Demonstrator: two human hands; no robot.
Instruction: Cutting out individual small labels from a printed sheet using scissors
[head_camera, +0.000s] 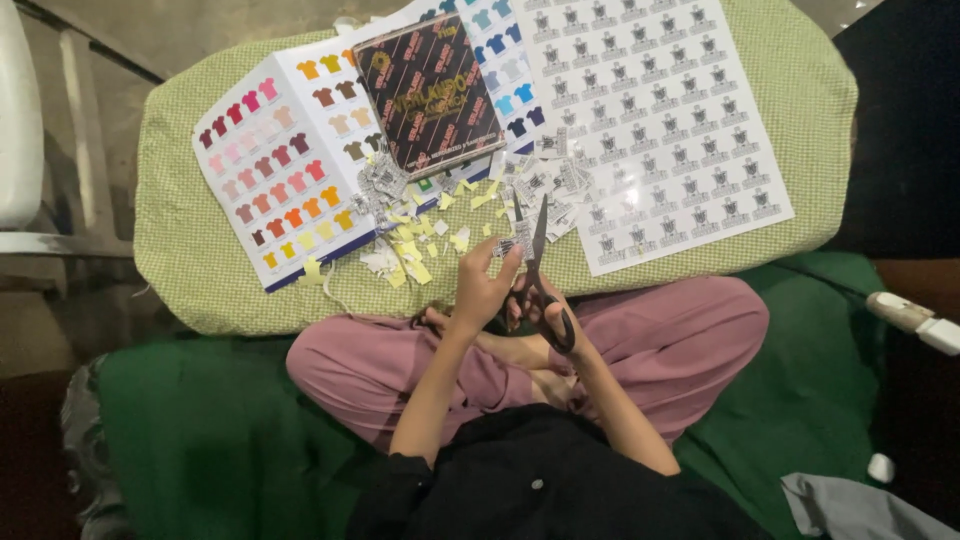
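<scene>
My right hand (540, 305) grips black-handled scissors (538, 262), blades pointing up over the cushion's near edge. My left hand (482, 288) pinches a small printed paper label (507, 246) right beside the blades. Cut labels (545, 182) and yellow paper scraps (420, 235) lie scattered just beyond my hands. A white sheet of printed labels (660, 110) lies to the right, partly cut along its left edge.
All this rests on a light green checked cushion (190, 250) in front of my crossed legs in pink trousers. A colour chart of small shirts (280, 160) lies left, a dark booklet (430, 90) on top. A green cloth (200, 430) covers the floor.
</scene>
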